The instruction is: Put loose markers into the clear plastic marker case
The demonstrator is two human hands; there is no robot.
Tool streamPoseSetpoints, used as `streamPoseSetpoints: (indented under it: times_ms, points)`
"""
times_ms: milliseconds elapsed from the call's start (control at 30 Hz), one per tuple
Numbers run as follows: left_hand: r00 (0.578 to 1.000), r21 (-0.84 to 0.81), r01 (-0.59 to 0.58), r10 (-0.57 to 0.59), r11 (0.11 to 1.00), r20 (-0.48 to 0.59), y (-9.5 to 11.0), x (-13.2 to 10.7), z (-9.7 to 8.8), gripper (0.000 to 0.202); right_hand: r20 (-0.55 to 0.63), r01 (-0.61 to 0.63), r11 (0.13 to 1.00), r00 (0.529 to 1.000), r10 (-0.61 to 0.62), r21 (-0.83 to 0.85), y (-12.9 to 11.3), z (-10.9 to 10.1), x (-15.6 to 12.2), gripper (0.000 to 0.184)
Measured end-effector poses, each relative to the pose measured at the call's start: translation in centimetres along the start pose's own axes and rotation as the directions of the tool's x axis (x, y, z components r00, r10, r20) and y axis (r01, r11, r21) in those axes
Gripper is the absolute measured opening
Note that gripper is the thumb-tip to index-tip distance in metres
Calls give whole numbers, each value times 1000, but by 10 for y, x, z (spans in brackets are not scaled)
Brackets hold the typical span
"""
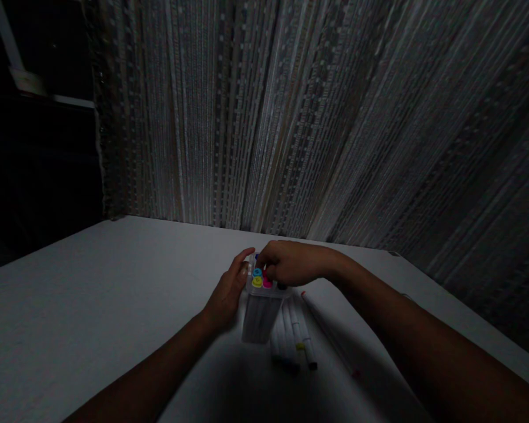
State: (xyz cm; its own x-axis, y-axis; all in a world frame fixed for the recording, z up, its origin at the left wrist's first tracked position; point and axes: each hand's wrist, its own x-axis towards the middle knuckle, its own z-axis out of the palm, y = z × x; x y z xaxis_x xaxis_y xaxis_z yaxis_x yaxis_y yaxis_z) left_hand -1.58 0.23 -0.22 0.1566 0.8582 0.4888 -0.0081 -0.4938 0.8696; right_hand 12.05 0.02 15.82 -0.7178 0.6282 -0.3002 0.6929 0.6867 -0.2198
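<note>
A clear plastic case point(261, 317) stands upright on the white table, with markers inside. Yellow point(257, 282), light blue point(257, 272) and pink point(267, 282) caps show at its top, and a dark blue one at the far end. My left hand point(228, 294) grips the case's left side near the rim. From the right, my right hand point(286, 262) reaches over the top, fingers bent and pinched down among the caps; its fingertips and whatever is between them are hidden. Right of the case lie several white markers point(293, 335) side by side.
A long, thin stick-like item with reddish ends point(330, 333) lies under my right forearm. Behind the white table point(127, 282) hangs a striped string curtain point(255, 117). The room is dim, and the left background is nearly black.
</note>
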Motion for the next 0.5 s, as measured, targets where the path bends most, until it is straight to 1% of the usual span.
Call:
streamPoseSetpoints:
  times_ms: [67, 167, 267, 367, 433, 500]
  points:
    - [1000, 16, 9, -9, 1000, -6, 1, -1, 0, 61, -2, -2, 996, 1000, 2, 86, 2, 2, 1, 27]
    - [1000, 27, 13, -12, 1000, -6, 2, -2, -1, 61, -16, -2, 993, 1000, 4, 122, 3, 3, 3, 27]
    - [1000, 25, 6, -5, 1000, -9, 1, -2, -1, 61, -43, -2, 994, 999, 6, 111, 2, 1, 1, 25]
    - [1000, 19, -7, 7, 1000, -3, 1, -1, -2, 60, -87, 7, 998, 996, -2, 60, -1, -5, -9, 21]
    - [1000, 16, -11, 11, 1000, 10, 1, -1, -2, 59, -72, 1, 1000, 997, 0, 21, -4, -9, -19, 21]
    - [1000, 16, -12, 11, 1000, 10, 2, -1, -2, 58, -39, -21, 1000, 999, 21, -2, -7, -11, -27, 27]
